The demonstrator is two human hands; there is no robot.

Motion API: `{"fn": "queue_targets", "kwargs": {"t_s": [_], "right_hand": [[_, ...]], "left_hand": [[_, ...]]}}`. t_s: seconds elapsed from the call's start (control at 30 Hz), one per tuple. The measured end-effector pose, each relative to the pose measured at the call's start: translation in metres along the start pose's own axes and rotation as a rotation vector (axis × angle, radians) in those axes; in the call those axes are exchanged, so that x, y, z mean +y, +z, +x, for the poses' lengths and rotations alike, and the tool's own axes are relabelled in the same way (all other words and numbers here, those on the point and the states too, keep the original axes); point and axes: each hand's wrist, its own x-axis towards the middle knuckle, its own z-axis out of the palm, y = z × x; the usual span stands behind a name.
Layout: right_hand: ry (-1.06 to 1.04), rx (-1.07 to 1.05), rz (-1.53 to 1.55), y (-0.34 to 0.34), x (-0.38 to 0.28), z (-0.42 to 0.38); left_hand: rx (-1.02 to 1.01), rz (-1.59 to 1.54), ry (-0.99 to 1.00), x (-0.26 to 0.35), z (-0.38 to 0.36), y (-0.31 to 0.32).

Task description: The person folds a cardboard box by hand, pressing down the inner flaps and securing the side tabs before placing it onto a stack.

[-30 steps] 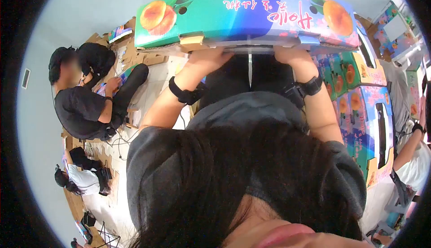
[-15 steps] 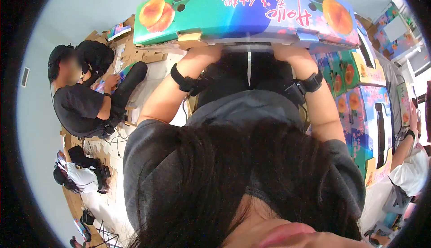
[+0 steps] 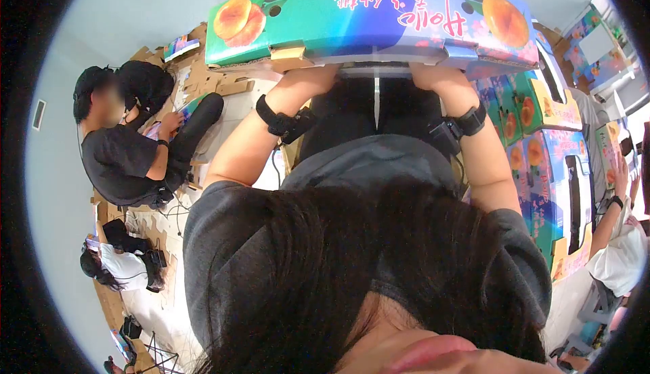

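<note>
A green, blue and pink fruit box (image 3: 365,18) with peach pictures and upside-down lettering spans the top of the view, in front of my legs. My left hand (image 3: 315,78) reaches under its near edge, left of the middle. Under the same edge, right of the middle, my right hand (image 3: 437,76) supports the box. The box hides the fingers of both hands. Each wrist wears a black strap with a small device.
Stacked peach boxes (image 3: 550,184) stand close on my right. A person in black (image 3: 118,161) sits at the left amid flattened cardboard (image 3: 233,84). A person in white (image 3: 132,269) is lower left. At far right, another person's arm (image 3: 609,222) reaches toward a box.
The box in my hands has shifted very slightly, its left end moving a little to the right. At far right, the other person's hands and box have moved slightly.
</note>
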Motion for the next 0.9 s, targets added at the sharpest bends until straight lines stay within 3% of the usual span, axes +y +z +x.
{"fn": "queue_targets", "kwargs": {"t_s": [0.17, 0.37, 0.47, 0.5, 0.6, 0.73, 0.9], "right_hand": [[0.063, -0.093, 0.09, -0.01, -0.007, -0.003], [0.056, -0.083, 0.06, -0.008, -0.006, 0.0], [-0.112, 0.024, -0.084, 0.011, 0.015, 0.011], [-0.161, 0.083, -0.136, 0.019, 0.022, 0.016], [-0.146, 0.002, -0.147, 0.006, 0.015, 0.018], [-0.148, -0.136, -0.391, -0.007, 0.003, 0.029], [0.098, -0.496, -0.174, -0.032, 0.001, 0.047]], "left_hand": [[-0.14, -0.011, -0.083, 0.006, 0.005, -0.011], [0.081, 0.098, 0.087, -0.007, -0.011, 0.017], [-0.491, -0.226, -0.246, -0.003, -0.005, 0.011], [-0.476, -0.282, -0.265, 0.003, -0.002, 0.001], [-0.463, -0.425, -0.267, 0.017, 0.012, -0.025], [-0.088, -0.316, -0.066, 0.046, 0.013, -0.055], [0.067, -0.262, -0.07, 0.06, 0.004, -0.057]]}}
